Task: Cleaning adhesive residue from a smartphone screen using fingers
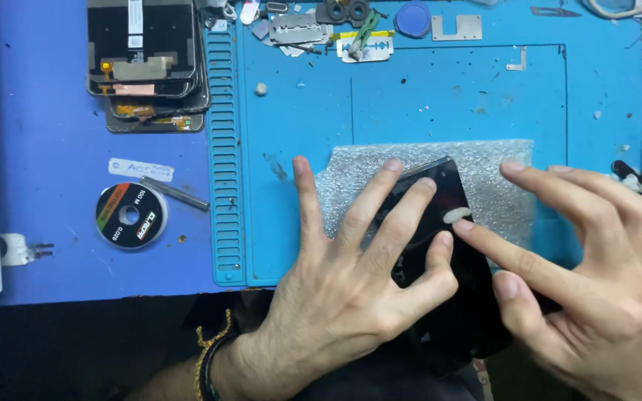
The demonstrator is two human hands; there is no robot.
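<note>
Two hands at work: left hand [358, 260] spread flat, pinning one black phone screen [440, 245] on one bubble-wrap sheet [499, 178]; right hand [588, 275], fingers splayed, touches one white scrap [457, 215] on it.

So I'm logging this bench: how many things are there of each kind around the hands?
Dark phone screen under both hands: 1
Bubble-wrap sheet: 1
Razor blades: 2
Wire spool: 1
Stack of screen panels: 1
Total: 6
</note>
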